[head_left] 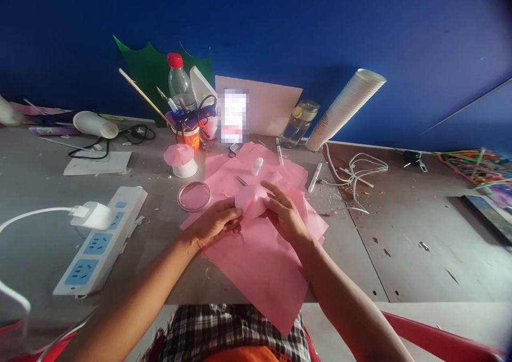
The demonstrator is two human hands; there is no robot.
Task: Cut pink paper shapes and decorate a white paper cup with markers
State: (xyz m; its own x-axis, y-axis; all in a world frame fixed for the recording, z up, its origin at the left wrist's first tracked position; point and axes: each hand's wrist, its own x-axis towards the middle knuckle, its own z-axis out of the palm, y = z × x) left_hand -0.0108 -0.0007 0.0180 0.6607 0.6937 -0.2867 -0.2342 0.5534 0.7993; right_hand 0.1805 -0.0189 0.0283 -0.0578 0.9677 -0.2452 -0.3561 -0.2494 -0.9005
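Between my two hands is a small rounded piece of pink paper (251, 201), raised over the pink sheets (264, 266) spread on the table. My left hand (218, 220) pinches its left edge between thumb and curled fingers. On the right edge, my right hand (285, 212) grips it with the thumb below and the index finger stretched out above. Just behind lie a dark pointed tool (241, 180) and a small white glue stick or cap (258, 166). A roll of tape (194, 196) rests left of the paper pile.
Left stands an upturned paper cup (184, 169) topped with pink paper. A power strip (100, 242) with a plugged charger lies nearer me. Behind are a bottle (180, 85), a lit phone (234, 115), a water cup (300, 125) and stacked paper cups (348, 106). White cable (360, 165) lies right.
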